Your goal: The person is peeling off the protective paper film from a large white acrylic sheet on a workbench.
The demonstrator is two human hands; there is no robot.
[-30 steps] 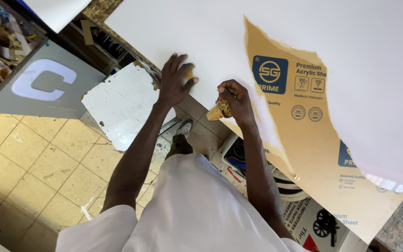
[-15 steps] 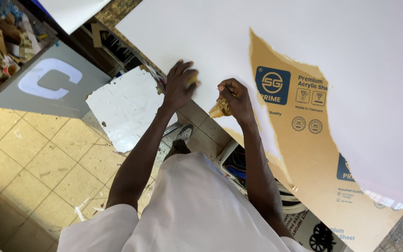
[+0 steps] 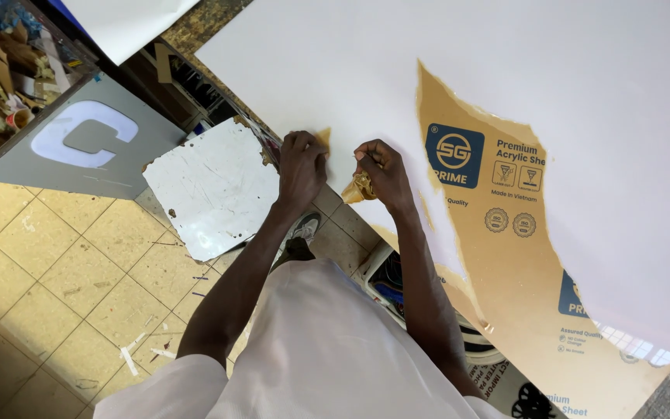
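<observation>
My right hand [image 3: 381, 172] is pinching a crumpled twist of tan backing paper [image 3: 358, 188] that I am peeling off the big white acrylic sheet [image 3: 459, 85], close to the sheet's near edge. My left hand [image 3: 302, 164] is pressing down just beside it, fingers curled on the sheet, right against a small tan scrap [image 3: 323, 138] that is clinging at the edge; whether those fingers are actually gripping that scrap I cannot tell from here.

Out from my hands, the work is looking well along. Most of the sheet is showing bare white, across its far side and its right. What is remaining is a broad tan strip of printed protective paper [image 3: 521, 256], running from the middle of the sheet down toward its near right corner, plus the bits at the near edge under my hands.

Off the sheet's near left corner, a smaller scuffed white panel [image 3: 211, 186] is resting over the tiled floor [image 3: 48, 279], and beyond it a grey board with a cut-out letter [image 3: 79, 136] is leaning by a bin of scraps [image 3: 1, 85].
</observation>
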